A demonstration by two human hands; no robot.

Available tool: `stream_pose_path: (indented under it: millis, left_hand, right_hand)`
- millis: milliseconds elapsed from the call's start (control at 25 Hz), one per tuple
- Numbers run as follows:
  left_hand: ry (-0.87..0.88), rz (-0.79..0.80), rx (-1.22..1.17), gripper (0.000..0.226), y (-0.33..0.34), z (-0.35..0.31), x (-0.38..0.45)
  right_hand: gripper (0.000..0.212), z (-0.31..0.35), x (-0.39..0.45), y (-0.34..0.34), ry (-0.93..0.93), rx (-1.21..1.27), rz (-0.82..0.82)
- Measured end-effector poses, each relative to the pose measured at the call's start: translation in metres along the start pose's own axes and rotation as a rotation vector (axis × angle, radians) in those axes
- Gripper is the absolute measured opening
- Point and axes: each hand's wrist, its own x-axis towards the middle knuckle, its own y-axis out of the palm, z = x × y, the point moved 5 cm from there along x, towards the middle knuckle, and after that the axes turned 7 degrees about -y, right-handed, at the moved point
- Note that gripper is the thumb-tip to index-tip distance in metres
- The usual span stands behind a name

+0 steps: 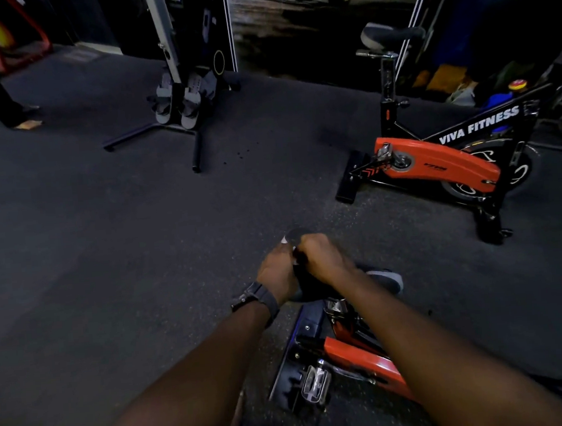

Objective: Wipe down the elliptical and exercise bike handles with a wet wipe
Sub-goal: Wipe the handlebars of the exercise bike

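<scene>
White capitals reading "VIVA FITNESS" run along the black slanted frame tube of the exercise bike point(453, 152) at the right of the frame. A small dark logo sits on that bike's orange chain guard point(437, 163), too small and blurred to read. No other lettering is legible anywhere.

— Where are the arms?
— Both reach forward, hands meeting far ahead.
— And the hands?
— Left hand point(277, 273) and right hand point(323, 258) have curled fingers, knuckles up, nearly touching.
</scene>
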Motion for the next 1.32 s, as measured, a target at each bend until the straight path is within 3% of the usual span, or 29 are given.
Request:
stream_pose_path:
  millis: [160,400,560,720,840,1040,1160,1320]
  left_hand:
    - [0.036,0.064,0.104,0.076,0.005,0.000,0.000]
    - [0.086,0.078,0.125,0.071,0.018,-0.016,0.005]
    - [0.168,0.075,0.253,0.083,0.026,-0.018,0.006]
    - [0.212,0.034,0.298,0.079,0.038,-0.032,0.005]
    - [0.305,0.077,0.357,0.069,0.056,-0.059,0.004]
    - [0.368,0.111,0.425,0.064,0.079,-0.089,-0.006]
    - [0.401,0.067,0.475,0.069,0.077,-0.088,-0.005]
    - [0.420,0.097,0.511,0.071,0.073,-0.086,-0.003]
  right_hand:
    - [0.020,-0.051,-0.025,-0.010,0.081,0.087,0.134]
    - [0.017,-0.018,-0.026,-0.007,0.020,0.065,-0.021]
    - [0.018,-0.055,-0.040,-0.014,0.129,0.082,0.139]
    - [0.018,-0.052,-0.052,-0.012,0.088,0.048,0.056]
    - [0.020,-0.088,-0.083,-0.019,0.102,0.018,0.027]
    - [0.025,-0.124,-0.128,-0.024,0.391,0.122,-0.301]
    - [0.026,-0.120,-0.133,-0.020,0.307,0.111,-0.295]
    - [0.026,-0.128,-0.147,-0.022,0.481,0.144,-0.282]
